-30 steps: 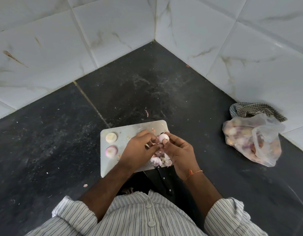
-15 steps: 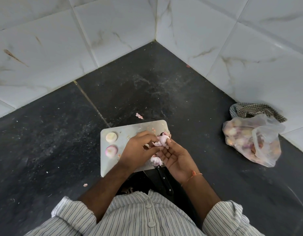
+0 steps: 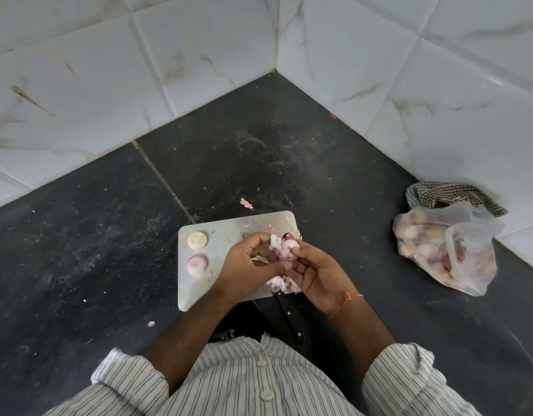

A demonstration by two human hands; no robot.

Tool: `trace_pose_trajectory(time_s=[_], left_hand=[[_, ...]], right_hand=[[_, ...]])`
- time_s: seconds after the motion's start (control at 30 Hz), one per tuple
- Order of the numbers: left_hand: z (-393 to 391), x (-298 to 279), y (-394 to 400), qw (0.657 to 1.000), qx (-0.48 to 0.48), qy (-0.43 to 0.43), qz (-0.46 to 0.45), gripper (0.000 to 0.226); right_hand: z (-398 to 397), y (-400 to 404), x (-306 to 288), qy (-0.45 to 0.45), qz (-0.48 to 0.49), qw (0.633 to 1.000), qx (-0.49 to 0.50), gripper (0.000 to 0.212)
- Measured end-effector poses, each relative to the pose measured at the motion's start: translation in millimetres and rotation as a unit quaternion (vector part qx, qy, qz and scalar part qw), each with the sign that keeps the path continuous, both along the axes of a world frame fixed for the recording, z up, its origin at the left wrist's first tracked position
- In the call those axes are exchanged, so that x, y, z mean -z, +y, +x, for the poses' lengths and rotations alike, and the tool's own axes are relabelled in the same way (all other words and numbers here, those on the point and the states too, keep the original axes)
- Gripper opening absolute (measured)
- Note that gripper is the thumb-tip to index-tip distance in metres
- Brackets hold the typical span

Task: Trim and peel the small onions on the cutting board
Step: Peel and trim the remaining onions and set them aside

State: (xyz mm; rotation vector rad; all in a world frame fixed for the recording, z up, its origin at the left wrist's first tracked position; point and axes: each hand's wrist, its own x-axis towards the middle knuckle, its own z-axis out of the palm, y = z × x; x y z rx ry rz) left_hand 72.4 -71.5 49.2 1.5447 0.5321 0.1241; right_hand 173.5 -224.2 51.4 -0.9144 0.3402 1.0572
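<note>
A pale cutting board (image 3: 229, 226) lies on the dark counter. Above its right half, my left hand (image 3: 247, 265) and my right hand (image 3: 316, 274) meet around a small pinkish onion (image 3: 284, 246) with loose skin hanging off it. Both hands pinch it with the fingertips. Two peeled onions rest at the board's left side, a cream one (image 3: 197, 239) and a pink-rimmed one (image 3: 196, 263). A heap of onion peels (image 3: 281, 285) lies on the board's near edge under my hands. A black-handled knife (image 3: 289, 318) lies at the board's near edge, its blade hidden.
A clear plastic bag of small onions (image 3: 445, 250) sits at the right, with a checked cloth (image 3: 451, 198) behind it by the tiled wall. Stray peel bits lie on the counter beyond the board (image 3: 246, 203) and at its near left (image 3: 151, 323).
The onion looked smooth and round a second ago; now loose pink skin hangs from it as my fingers pull. A peel scrap has landed on the counter beyond the board.
</note>
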Motion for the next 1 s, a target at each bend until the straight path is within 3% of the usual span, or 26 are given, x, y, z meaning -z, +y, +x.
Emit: trace_pose_trajectory(time_s=[0.07, 0.37, 0.57, 0.83, 1.0], left_hand=[[2, 1, -2, 0.999, -0.007, 0.009, 0.030, 0.045], [1, 5, 3, 1.000, 0.002, -0.006, 0.010, 0.023], [1, -5, 0, 0.992, 0.001, 0.025, -0.123, 0.016], [7, -1, 0, 0.983, 0.001, 0.065, -0.172, 0.023], [5, 9, 0, 0.974, -0.013, 0.051, -0.221, 0.034]], right_hand=[[-1, 1, 1, -0.001, 0.003, 1.000, 0.001, 0.043], [-4, -1, -1, -0.077, -0.005, 0.997, 0.008, 0.040], [5, -14, -1, -0.136, 0.047, 0.988, -0.055, 0.051], [8, -19, -2, -0.329, -0.057, 0.939, -0.080, 0.040], [14, -19, 3, -0.428, -0.125, 0.889, -0.102, 0.046]])
